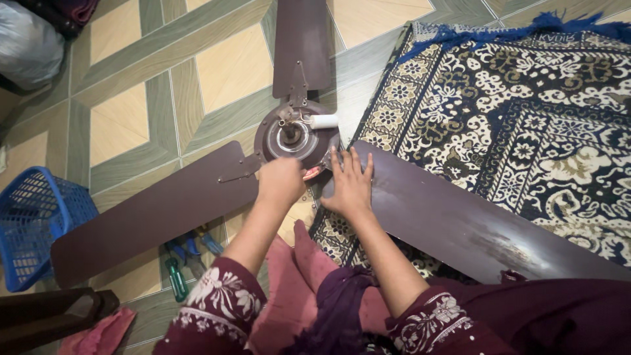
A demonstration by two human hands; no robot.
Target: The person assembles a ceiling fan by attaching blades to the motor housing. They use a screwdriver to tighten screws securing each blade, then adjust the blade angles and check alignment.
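Left hand: fingers curled in a closed grip at the near rim of the fan motor housing; a small reddish part shows just beside it, toward the other hand. Whether the grip holds that part or a tool cannot be told.

Right hand: open and flat, fingers spread, palm pressed on the root of the right-hand blade; holds nothing.

Ceiling fan, dismounted, lying on the floor. Housing round, dark brown metal with a bright ring and open centre hub; a short white cylinder with thin wires sits at its upper right edge. Three long, flat, dark brown blades with a smooth sheen: one runs to the top of the view, one to the lower left, and the right-hand one lies across the rug, its far part scuffed and dusty. Metal brackets join the blades to the housing.

Rug: woven, dark blue and cream floral pattern, blue fringe at the top edge; it lies under the right-hand blade.

Floor: glossy tiles, cream squares banded in grey-green.

Hand tools: blue and green handles, partly hidden beneath the lower-left blade.

Basket: blue plastic, open mesh, at the left edge.

Pink cloth: crumpled, lower left, beside a dark wooden piece.

Pale grey bundle: upper left corner.

Sleeves: maroon with white floral embroidery.
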